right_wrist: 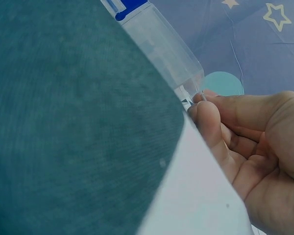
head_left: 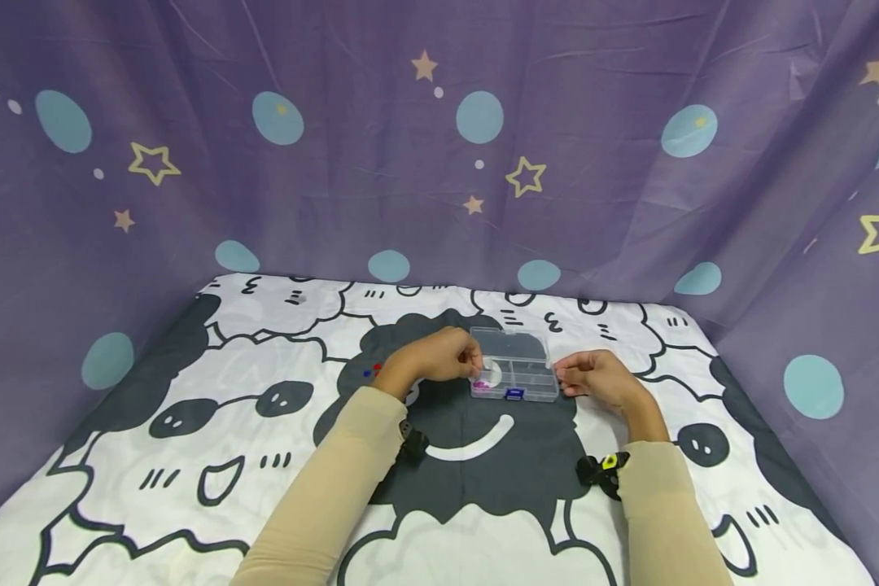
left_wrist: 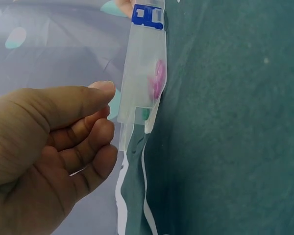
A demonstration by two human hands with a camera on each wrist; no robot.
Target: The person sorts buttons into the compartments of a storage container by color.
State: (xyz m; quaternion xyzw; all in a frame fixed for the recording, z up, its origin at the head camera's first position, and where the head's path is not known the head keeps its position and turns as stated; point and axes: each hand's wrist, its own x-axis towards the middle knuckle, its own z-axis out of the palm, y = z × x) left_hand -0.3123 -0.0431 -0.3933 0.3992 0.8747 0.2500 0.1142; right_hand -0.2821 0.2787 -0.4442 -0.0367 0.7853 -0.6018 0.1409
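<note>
A clear plastic compartment box (head_left: 535,379) lies on the dark printed patch of the cloth, its lid (head_left: 509,345) raised at the back. A blue latch (head_left: 514,394) sits on its front side. Small pink pieces (head_left: 481,385) fill part of the left front compartment, and a green bit (left_wrist: 146,113) shows through the wall. My left hand (head_left: 445,355) is at the box's left end, fingers loosely curled, with nothing visible between thumb and fingertips. At the opposite end, my right hand (head_left: 593,378) pinches the box's right edge between thumb and finger.
Small red and blue pieces (head_left: 376,370) lie on the cloth just left of my left wrist. A black-and-white cartoon cloth (head_left: 264,488) covers the surface. Purple curtains (head_left: 381,163) with stars and dots hang behind and on both sides.
</note>
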